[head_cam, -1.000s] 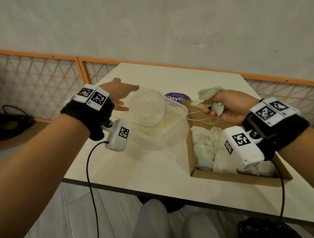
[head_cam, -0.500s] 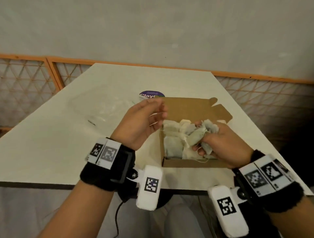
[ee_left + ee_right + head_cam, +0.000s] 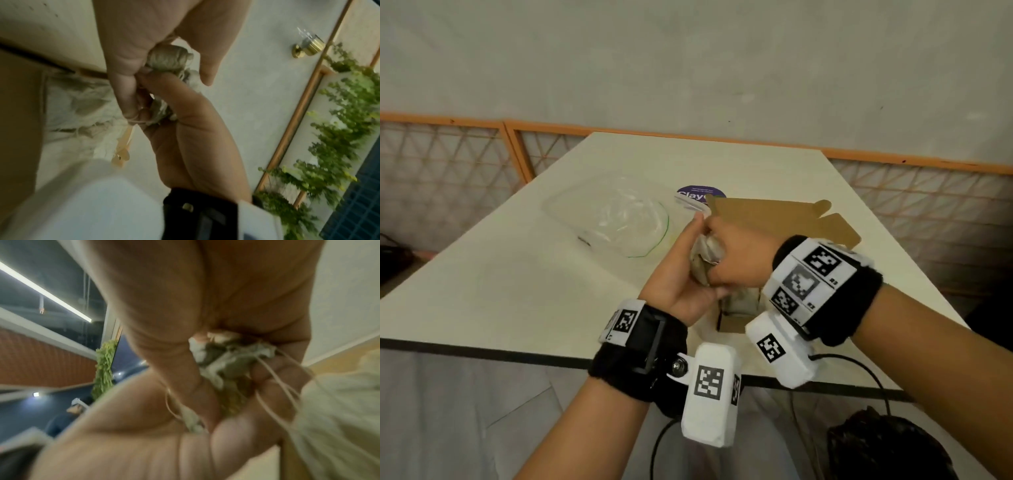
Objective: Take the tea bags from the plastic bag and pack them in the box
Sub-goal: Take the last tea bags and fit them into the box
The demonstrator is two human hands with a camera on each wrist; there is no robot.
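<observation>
over the box: both hands meet just above the near end of the cardboard box (image 3: 767,219), which sits on the table (image 3: 517,274) near the front edge, flap laid open behind it.
right hand: the right hand (image 3: 739,255) comes down from above with its fingers curled tight round a wad of tea bags (image 3: 170,56); it is grasping them, not letting go.
left hand: the left hand (image 3: 681,270) cups the same wad from the side and below, thumb and fingers pinching at the lower bags.
tea bags: crumpled together between the two palms, with thin strings (image 3: 273,373) looping loose round the fingers; more bags already lie in the box underneath, partly hidden by the wrists.
plastic bag: the clear plastic bag (image 3: 613,219) lies slack on the table to the left of the box, well apart from the hands; i cannot tell if anything is left in it.
risk, strings: to my eye the strings are the trouble. if one stays hooked on a finger when the hands part, it could drag packed bags back out.
risk, squeeze: the wad is bunched hard, so a paper bag might tear.
risk, drop: the hands block the view of the box, so a bag could land on the rim or outside it.
risk, box: light card near the table edge; a nudge from a wrist could shove it.
</observation>
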